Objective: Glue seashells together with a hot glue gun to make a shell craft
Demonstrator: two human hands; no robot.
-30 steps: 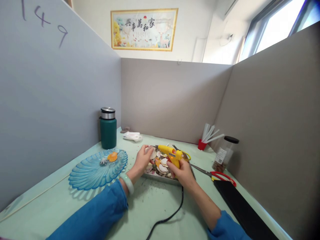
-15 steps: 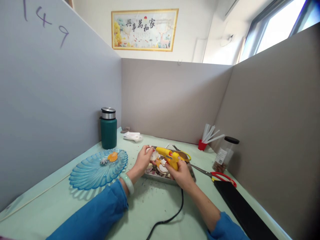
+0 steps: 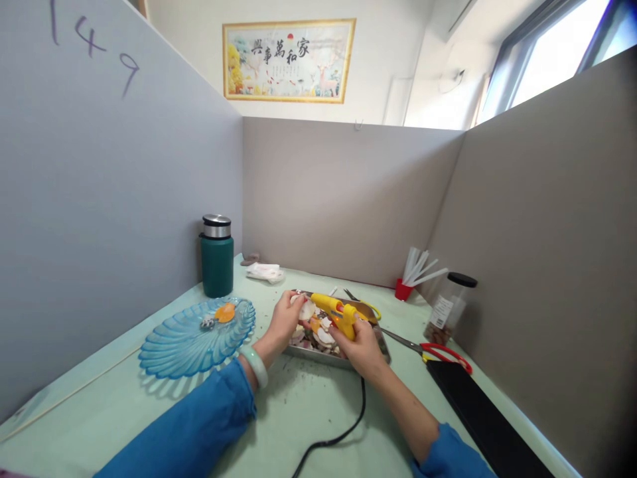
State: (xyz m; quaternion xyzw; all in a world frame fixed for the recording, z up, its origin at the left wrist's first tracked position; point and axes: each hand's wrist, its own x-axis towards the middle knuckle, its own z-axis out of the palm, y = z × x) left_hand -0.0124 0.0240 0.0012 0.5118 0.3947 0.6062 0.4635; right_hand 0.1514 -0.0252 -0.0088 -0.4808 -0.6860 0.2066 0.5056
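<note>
My right hand (image 3: 362, 344) is wrapped round a yellow hot glue gun (image 3: 332, 311), whose nozzle points left. Between the fingers of my left hand (image 3: 283, 325) is a pale seashell (image 3: 305, 309), close to the nozzle; whether the two touch I cannot tell. Both hands are over a metal tray (image 3: 318, 357) of shells and shell pieces. A black cord (image 3: 359, 413) runs from below the tray toward the front edge. To the left, a blue scalloped glass plate (image 3: 174, 345) bears an orange shell (image 3: 225, 312) and a small dark-and-white shell (image 3: 207, 322).
A green bottle (image 3: 217, 264) stands behind the plate, near a white packet (image 3: 265, 272). On the right are a red cup (image 3: 403, 289) of white glue sticks, a black-lidded jar (image 3: 445, 312), red-handled scissors (image 3: 442, 354) and a long black object (image 3: 482, 418). Grey partitions (image 3: 348, 192) enclose the table.
Both hands, the glue gun and the shell keep nearly the same place. The whole view has shifted very slightly.
</note>
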